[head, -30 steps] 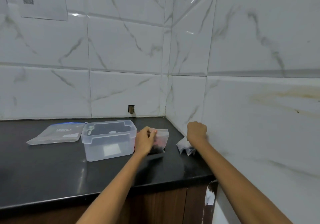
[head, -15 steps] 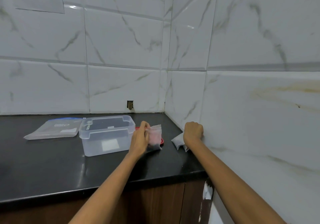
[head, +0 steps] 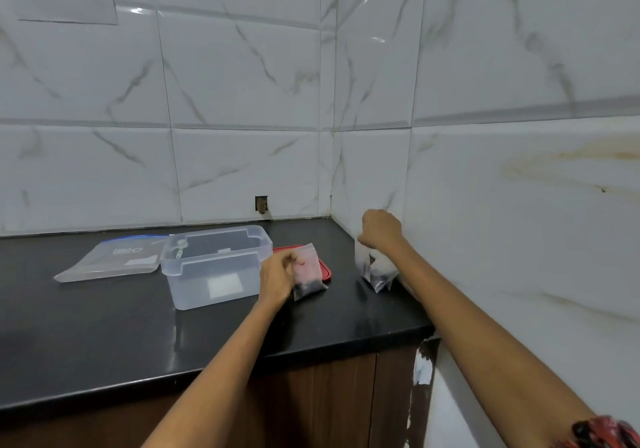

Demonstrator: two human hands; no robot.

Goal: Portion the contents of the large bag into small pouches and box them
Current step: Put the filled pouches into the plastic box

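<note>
Two hands, each on small pouches at the counter's right end

Two bare hands work over the black counter (head: 104,326). Left hand (head: 277,274) pinches a small pouch (head: 308,274) by its upper edge; dark contents sit at the pouch bottom, which hangs just over the counter in front of a red lid (head: 323,267). Right hand (head: 381,231) has fingers curled tight on the tops of a pouch bundle (head: 377,271) near the right wall, dark contents at the bottoms; cannot tell if the bundle touches the counter. Clear plastic box (head: 214,267) stands open just left of the left hand, mid-counter. Large bag (head: 110,260) lies flat beside the box, toward the back-left.
</note>
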